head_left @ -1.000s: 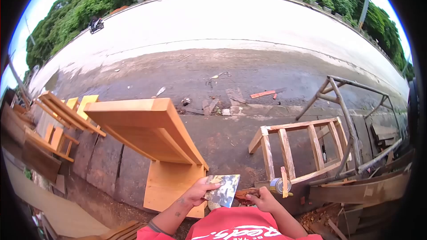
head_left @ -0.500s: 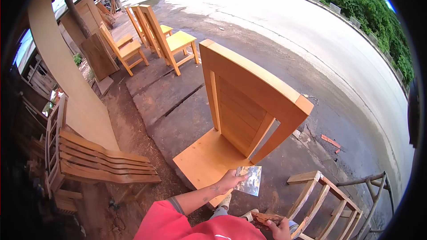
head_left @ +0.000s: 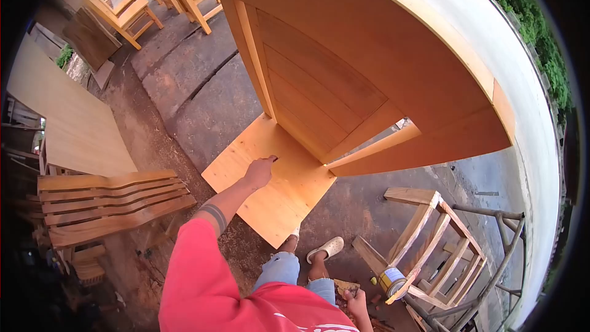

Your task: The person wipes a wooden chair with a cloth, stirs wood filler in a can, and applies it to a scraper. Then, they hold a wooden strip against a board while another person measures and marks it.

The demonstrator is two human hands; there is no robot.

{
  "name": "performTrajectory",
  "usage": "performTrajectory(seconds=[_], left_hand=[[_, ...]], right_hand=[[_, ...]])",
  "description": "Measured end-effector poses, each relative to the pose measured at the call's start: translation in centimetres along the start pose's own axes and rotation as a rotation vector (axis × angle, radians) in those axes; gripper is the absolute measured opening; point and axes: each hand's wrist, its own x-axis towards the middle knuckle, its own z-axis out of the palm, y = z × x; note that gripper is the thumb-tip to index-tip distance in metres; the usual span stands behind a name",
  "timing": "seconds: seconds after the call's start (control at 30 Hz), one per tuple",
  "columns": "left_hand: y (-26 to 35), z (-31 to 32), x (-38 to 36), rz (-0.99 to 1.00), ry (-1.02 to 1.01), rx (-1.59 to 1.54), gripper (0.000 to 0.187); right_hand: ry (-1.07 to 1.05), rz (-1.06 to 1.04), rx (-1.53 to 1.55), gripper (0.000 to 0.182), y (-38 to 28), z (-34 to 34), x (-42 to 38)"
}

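My left hand (head_left: 260, 172) is over the seat (head_left: 276, 190) of a tall-backed yellow-orange wooden chair (head_left: 344, 61), its fingers closed. A small dark edge of the thin square metal sheet (head_left: 275, 158) shows at the fingertips; the rest is hidden. Down by my right leg, my right hand (head_left: 356, 302) is closed on a flat piece smeared brown (head_left: 346, 286), partly covered by the fingers. A tin can (head_left: 393, 283) with a blue and yellow label is beside that hand, near an unfinished wooden frame (head_left: 439, 240).
More yellow wooden chairs (head_left: 126, 15) stand at the far left and back. A slatted wooden bench (head_left: 114, 206) is on the left, near a leaning plywood sheet (head_left: 74, 110). Metal pipes (head_left: 498, 264) stand at the right, beside the road (head_left: 534, 209).
My left hand has moved left and forward onto the seat, turning the shiny sheet edge-on. My view has come closer to the chair and tilted down, bringing the can into fuller view.
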Motion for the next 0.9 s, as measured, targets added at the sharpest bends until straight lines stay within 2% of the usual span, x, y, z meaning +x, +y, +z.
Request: performTrajectory(seconds=[0.03,0.07,0.1,0.13,0.17,0.23,0.27,0.3,0.37,0.47,0.53,0.57,0.6,0.63,0.7,0.73,0.77,0.83,0.87,0.9], left_hand=[[-0.5,1.0,1.1,0.071,-0.081,0.095,0.035],[-1.1,1.8,2.5,0.144,-0.156,0.189,0.036],[-2.3,2.4,4.3,0.055,-0.06,0.136,0.037],[-3.8,2.8,6.3,-0.035,0.041,0.082,0.037],[-5.5,3.3,8.2,-0.13,0.108,0.096,0.037],[-8.3,4.2,11.7,-0.268,0.198,0.054,0.036],[-9.0,5.0,13.2,-0.316,0.219,0.006,0.035],[-8.8,5.9,14.7,-0.363,0.2,-0.006,0.035],[-8.3,7.4,15.4,-0.48,0.146,-0.01,0.034],[-0.5,7.8,11.8,-0.518,0.138,-0.06,0.036],[2.2,12.2,10.5,-0.426,0.11,-0.138,0.038],[5.0,13.3,8.9,-0.38,0.02,-0.215,0.038],[7.2,18.0,7.8,-0.316,0.06,-0.225,0.036],[10.5,20.8,5.5,-0.156,0.093,-0.071,0.035],[16.5,21.1,-0.5,0.248,-0.394,0.059,0.032],[17.2,21.8,-1.7,0.39,-0.739,-0.118,0.029],[17.7,22.9,-2.8,0.389,-0.819,-0.105,0.028],[15.7,20.9,-2.8,0.273,-0.567,-0.253,0.027],[13.4,19.2,-1.7,0.212,-0.331,-0.336,0.029],[11.9,15.6,-0.3,0.049,-0.174,-0.255,0.032]], right_hand=[[0.009,-0.04,-0.002,0.01,1.3,-0.2,-0.4],[-0.027,0.034,-0.009,0.015,2.6,-0.8,-0.9],[0.023,0.185,0.041,0.018,0.0,-0.6,-1.9],[0.053,0.257,0.156,0.018,1.0,-0.6,-2.1],[0.091,0.322,0.272,0.018,2.7,-0.8,-2.6],[0.299,0.293,0.439,0.012,7.9,-0.8,-3.2],[0.267,0.389,0.514,0.017,11.0,-2.0,-3.8],[0.314,0.434,0.582,0.016,10.6,-1.9,-4.6],[0.32,0.468,0.484,0.016,9.5,-2.7,-6.3],[0.267,0.491,0.44,0.019,11.2,-3.4,-7.6],[0.284,0.493,0.496,0.017,11.9,-3.2,-7.2],[0.292,0.491,0.52,0.016,12.3,-3.2,-6.9],[0.293,0.485,0.551,0.015,12.6,-3.1,-6.7],[0.302,0.475,0.58,0.015,12.6,-3.1,-6.6],[0.335,0.451,0.623,0.015,11.0,-2.5,-5.8],[0.329,0.417,0.544,0.015,10.8,-2.4,-5.2],[0.32,0.383,0.459,0.015,10.6,-2.8,-4.7],[0.305,0.371,0.501,0.015,6.2,-2.6,-4.4],[0.297,0.365,0.526,0.015,4.7,-2.3,-4.2],[0.288,0.367,0.543,0.015,4.5,-2.1,-3.8]])
